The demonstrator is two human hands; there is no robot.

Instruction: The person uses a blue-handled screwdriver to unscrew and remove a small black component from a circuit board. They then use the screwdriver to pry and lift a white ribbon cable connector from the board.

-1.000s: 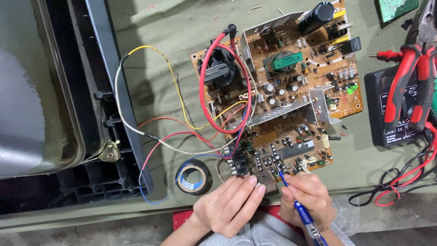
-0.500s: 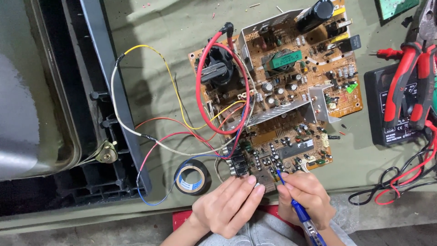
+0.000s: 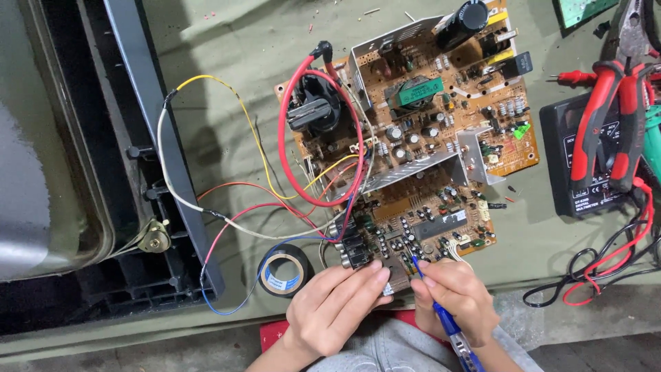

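Observation:
A brown circuit board (image 3: pixel 420 131) crowded with components lies on the green work surface, with red, yellow and white wires looping off its left side. My left hand (image 3: pixel 334 310) rests on the board's near edge, fingertips beside the black connector block (image 3: pixel 354 249). My right hand (image 3: pixel 458 296) grips a blue pen-like tool (image 3: pixel 441 313) whose tip touches the board's near edge.
A roll of black tape (image 3: pixel 282 271) lies left of my left hand. A dark television casing (image 3: pixel 82 179) fills the left side. Red-handled pliers (image 3: pixel 613 117) lie on a black multimeter (image 3: pixel 585 165) at the right, with red and black leads (image 3: pixel 599 269) coiled below.
The view has shifted slightly. Both hands stay at the board's near edge, with the blue tool still on it.

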